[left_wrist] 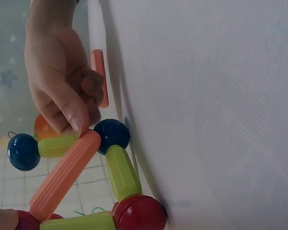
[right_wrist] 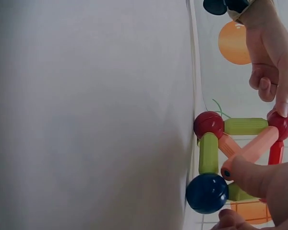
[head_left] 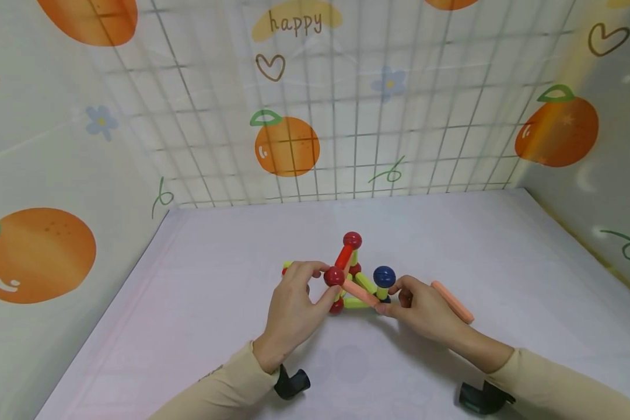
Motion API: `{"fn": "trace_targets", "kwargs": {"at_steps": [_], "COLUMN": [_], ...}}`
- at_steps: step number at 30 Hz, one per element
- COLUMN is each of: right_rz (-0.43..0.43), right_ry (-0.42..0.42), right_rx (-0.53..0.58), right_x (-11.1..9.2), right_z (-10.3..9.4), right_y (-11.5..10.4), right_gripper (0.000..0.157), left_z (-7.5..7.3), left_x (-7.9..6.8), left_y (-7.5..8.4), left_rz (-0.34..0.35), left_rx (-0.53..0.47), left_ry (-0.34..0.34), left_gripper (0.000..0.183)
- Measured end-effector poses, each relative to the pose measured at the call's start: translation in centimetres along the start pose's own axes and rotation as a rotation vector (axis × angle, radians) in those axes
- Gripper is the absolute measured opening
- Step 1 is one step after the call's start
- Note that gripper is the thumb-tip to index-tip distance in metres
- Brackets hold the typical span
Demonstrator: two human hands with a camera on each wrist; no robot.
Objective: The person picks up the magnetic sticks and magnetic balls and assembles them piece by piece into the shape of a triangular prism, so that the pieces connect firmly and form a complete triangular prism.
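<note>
A small magnetic frame of yellow-green sticks and red and blue balls stands on the table. My left hand (head_left: 294, 309) pinches the upper red ball (head_left: 334, 276) at the frame's near left corner. From that ball a salmon-coloured stick (head_left: 360, 293) slants down to the right. My right hand (head_left: 427, 309) holds its lower end, with the thumb on it, beside the lower blue ball (left_wrist: 112, 135). In the right wrist view, the stick's dark tip (right_wrist: 226, 173) shows just above this ball. A second blue ball (head_left: 384, 276) tops a short upright yellow-green stick (head_left: 382, 293).
A red stick (head_left: 345, 256) leads to a raised red ball (head_left: 352, 240) at the back. Another salmon stick (head_left: 452, 302) lies loose beyond my right wrist. A yellow-green and red piece (head_left: 286, 267) peeks out behind my left hand. Printed curtains surround the white table (head_left: 215, 251).
</note>
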State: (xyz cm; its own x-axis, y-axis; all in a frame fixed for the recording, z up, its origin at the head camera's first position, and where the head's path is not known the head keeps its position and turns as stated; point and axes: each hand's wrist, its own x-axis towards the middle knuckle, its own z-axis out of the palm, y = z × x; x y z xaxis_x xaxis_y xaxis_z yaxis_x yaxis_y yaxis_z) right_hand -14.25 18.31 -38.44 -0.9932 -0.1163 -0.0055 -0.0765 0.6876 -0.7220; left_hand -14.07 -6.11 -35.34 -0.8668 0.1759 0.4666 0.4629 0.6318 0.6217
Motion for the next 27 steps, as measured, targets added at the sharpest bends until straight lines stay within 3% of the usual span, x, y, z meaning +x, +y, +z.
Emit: {"fn": "trace_targets", "kwargs": {"at_steps": [27], "right_rz": [-0.01], "right_ry": [0.036], "right_rx": [-0.08], "right_x": [0.77], "right_z": [0.56], "right_y": [-0.15], "right_gripper": [0.043], "left_z": [0.05], "left_x": [0.01], "left_y": [-0.06], "left_rz": [0.005], "left_rx": [0.016], "left_ry": [0.004], "left_gripper": [0.031]}}
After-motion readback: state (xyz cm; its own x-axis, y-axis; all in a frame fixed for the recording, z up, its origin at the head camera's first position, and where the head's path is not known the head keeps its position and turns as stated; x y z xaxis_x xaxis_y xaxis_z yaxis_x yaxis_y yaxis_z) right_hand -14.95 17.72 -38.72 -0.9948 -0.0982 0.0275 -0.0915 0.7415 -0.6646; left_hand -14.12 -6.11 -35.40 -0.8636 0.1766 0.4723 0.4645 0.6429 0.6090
